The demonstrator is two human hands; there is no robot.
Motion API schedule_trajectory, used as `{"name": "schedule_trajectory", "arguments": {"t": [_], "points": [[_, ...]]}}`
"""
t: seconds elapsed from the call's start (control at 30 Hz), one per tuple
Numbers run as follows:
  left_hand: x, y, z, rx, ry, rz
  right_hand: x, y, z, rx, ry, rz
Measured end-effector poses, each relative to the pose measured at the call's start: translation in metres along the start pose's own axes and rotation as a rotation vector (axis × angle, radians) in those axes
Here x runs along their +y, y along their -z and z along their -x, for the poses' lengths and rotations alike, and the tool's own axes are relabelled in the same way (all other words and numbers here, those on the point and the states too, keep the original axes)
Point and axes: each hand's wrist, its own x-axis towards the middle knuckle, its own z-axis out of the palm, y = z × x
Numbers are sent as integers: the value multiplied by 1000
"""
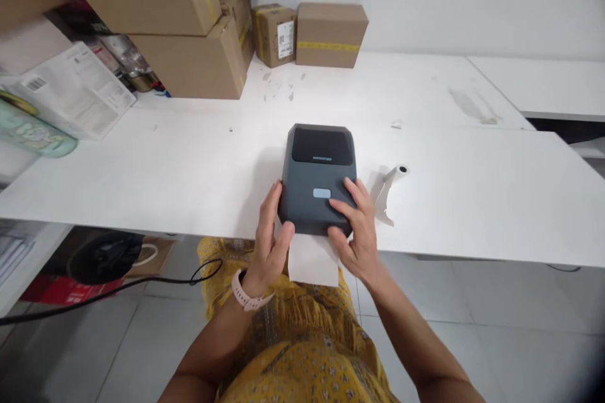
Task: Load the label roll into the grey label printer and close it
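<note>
A dark grey label printer [312, 179] with a glossy black panel and a pale blue button [322, 193] sits at the table's front edge. My left hand [271, 242] grips its left side, thumb at the front corner. On the opposite side, my right hand [360, 227] holds the printer's right edge, with one finger lying on top just right of the button. A strip of white paper [314, 261] hangs from the printer's front, below the table edge. To the right lies a small roll of white paper [396, 175] with a torn loose end.
The white table [189, 157] runs across the view. Large cardboard boxes [189, 66] are stacked at the back left, near a white carton [80, 91] and a green bottle [38, 129]. Two smaller boxes [328, 28] stand against the wall. A black cable [142, 283] hangs below the table.
</note>
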Motion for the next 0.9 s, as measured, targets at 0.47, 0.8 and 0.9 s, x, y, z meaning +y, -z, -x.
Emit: {"name": "schedule_trajectory", "arguments": {"t": [0.47,0.8,0.9], "points": [[9,-3,-27,126,-161,32,-19,9,-10,89,-261,-204],[-38,4,-141,-50,109,252,14,41,-182,138,14,185],[-59,3,-140,-266,214,281,37,38,-223,119,-19,236]]}}
